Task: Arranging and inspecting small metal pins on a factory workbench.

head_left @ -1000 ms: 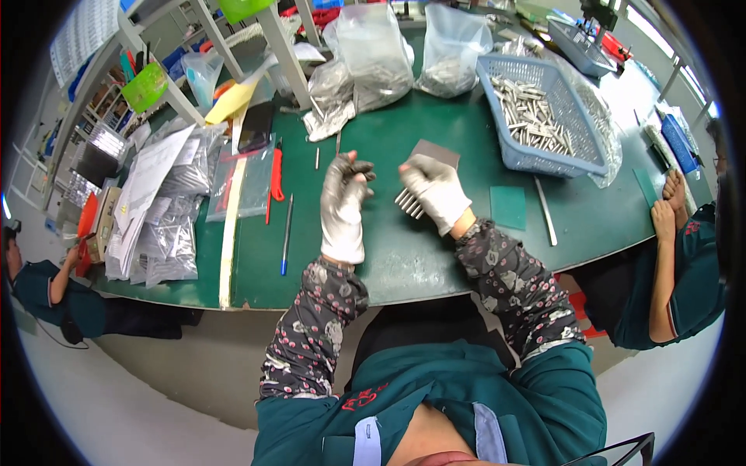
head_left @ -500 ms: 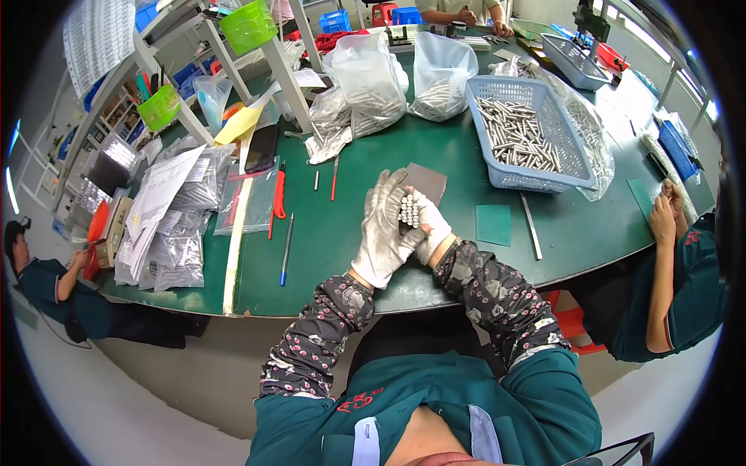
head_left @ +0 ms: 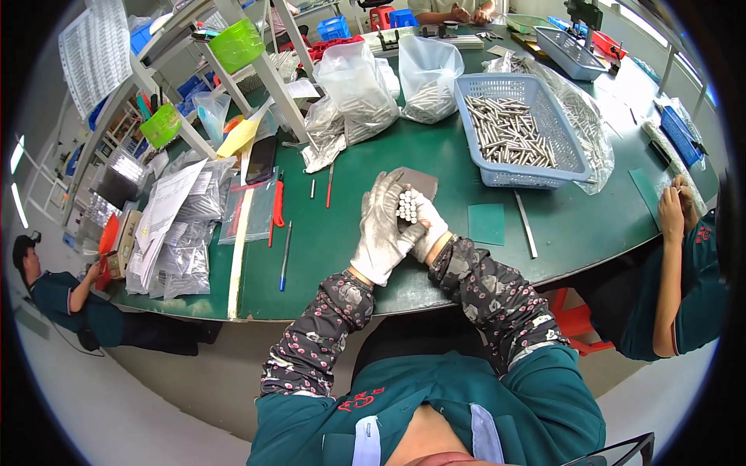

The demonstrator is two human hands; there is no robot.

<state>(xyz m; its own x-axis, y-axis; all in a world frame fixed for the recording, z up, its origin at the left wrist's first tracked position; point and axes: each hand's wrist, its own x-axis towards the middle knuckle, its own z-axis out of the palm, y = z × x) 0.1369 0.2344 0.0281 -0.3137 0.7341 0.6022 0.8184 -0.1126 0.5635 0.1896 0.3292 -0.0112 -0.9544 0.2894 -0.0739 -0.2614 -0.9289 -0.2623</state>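
Note:
A bundle of metal pins (head_left: 406,206), their round ends facing up, sits between my two gloved hands above the green table. My left hand (head_left: 378,233) lies along the bundle's left side with its thumb reaching across below it. From the right, my right hand (head_left: 430,224) wraps the bundle, bare fingertips showing through the glove. Both hands press around the pins. Just behind them lies a dark grey sheet (head_left: 420,182), partly covered. A blue basket (head_left: 519,177) full of loose similar pins stands beyond, to the right.
Left of my hands lie a blue pen (head_left: 285,260), a red-handled cutter (head_left: 278,203) and bagged parts (head_left: 183,260) under papers. A green square (head_left: 486,224) and metal strip (head_left: 526,225) lie right. Plastic bags of pins (head_left: 360,93) stand behind. People work around the table.
My hands stay around the pin bundle in nearly the same pose. The view has shifted slightly, so the basket and bags appear a little further left.

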